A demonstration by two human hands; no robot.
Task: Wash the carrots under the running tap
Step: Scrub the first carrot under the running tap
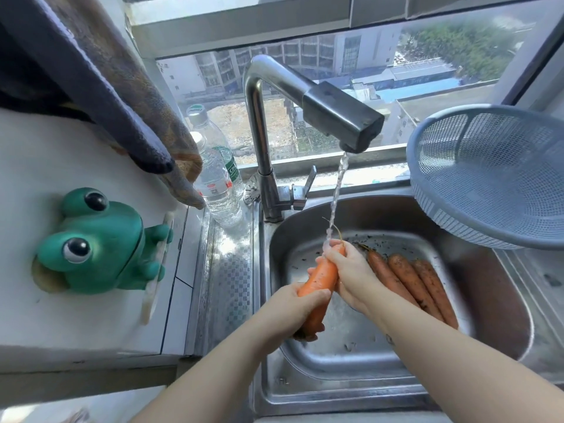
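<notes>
Four carrots show on my feed: one bright orange carrot point(319, 282) held up over the sink point(351, 364), and three soil-streaked carrots point(412, 280) lying side by side on the sink floor to its right. Those three touch one another, with their tips pointing toward the window.

The left hand point(293, 309) grips the thick lower end of the held carrot, fingers curled round it and thumb across the top. The right hand point(351, 277) wraps the narrower upper half, fingers closed round it just below the tip. The carrot sits tilted, thick end toward me, tip up and away.

The tap point(265, 123) stands at the back left corner of the sink, its dark spout head reaching out over the basin. The water stream point(337, 190) falls from it onto the carrot's tip and the right hand's fingers. I see bits of dirt scattered over the steel floor of the basin.

A blue plastic colander point(494, 184) sits tilted at the right, its rim overhanging the sink's back right corner. Left of the tap a clear water bottle point(219, 184) stands upright on the steel ledge, with a hanging towel point(128, 96) draped just in front of it. A green frog figure point(97, 242) is fixed to the white wall at the left.
</notes>
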